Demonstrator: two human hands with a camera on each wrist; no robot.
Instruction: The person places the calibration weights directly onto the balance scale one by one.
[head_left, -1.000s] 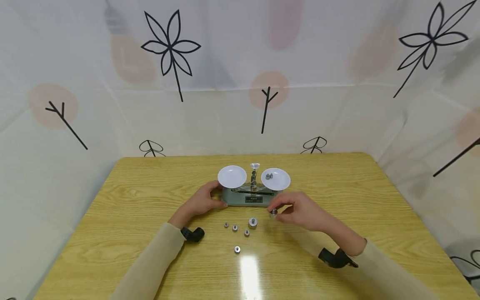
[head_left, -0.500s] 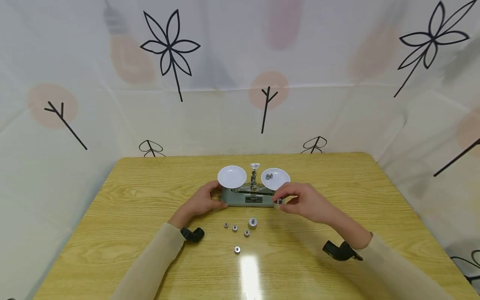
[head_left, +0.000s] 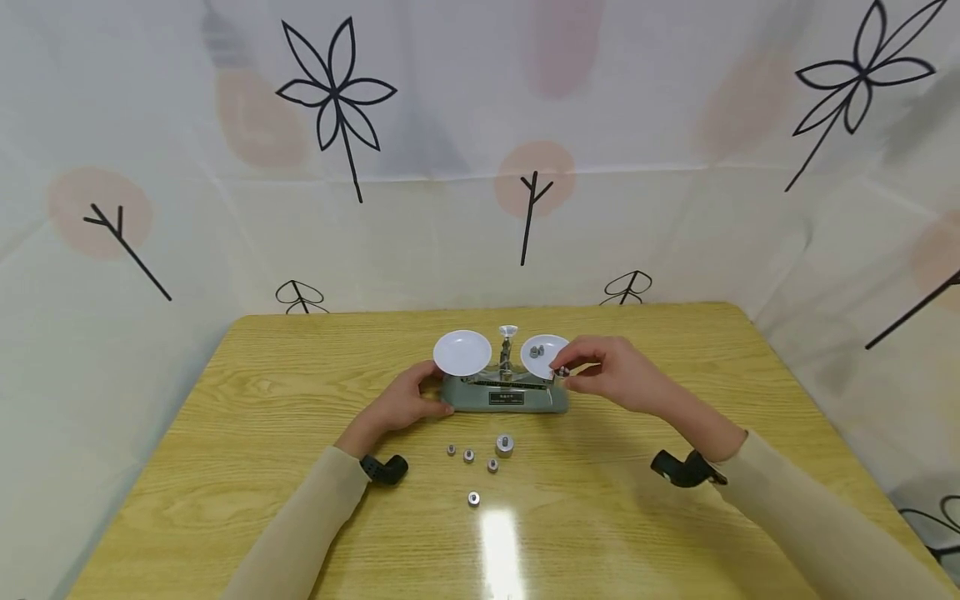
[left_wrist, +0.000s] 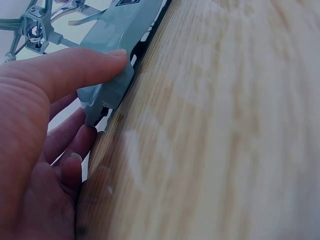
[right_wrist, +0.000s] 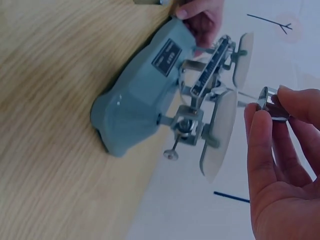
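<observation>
A green-grey balance scale (head_left: 457, 400) with two white pans stands on the table. My left hand (head_left: 403, 402) grips the left end of its base; the left wrist view shows the thumb (left_wrist: 95, 65) on the front face and fingers curled behind. Between right thumb and fingertips, my right hand (head_left: 618, 375) pinches a metal weight (right_wrist: 275, 107). That weight is at the near right edge of the right pan (head_left: 540, 368), and the right wrist view has it above pan level. Two small weights (head_left: 536, 352) sit together in this pan. Nothing lies in the left pan (head_left: 462, 353).
Several metal weights stand on the wooden table (head_left: 315, 358) in front of the scale, the largest weight (head_left: 505, 446) closest to its base and one small weight (head_left: 473, 498) nearest me. A patterned cloth (head_left: 435, 233) hangs behind the table.
My right hand has risen and moved forward with the pinched weight, from in front of the scale's base to the right pan's edge. The left hand keeps its hold on the base.
</observation>
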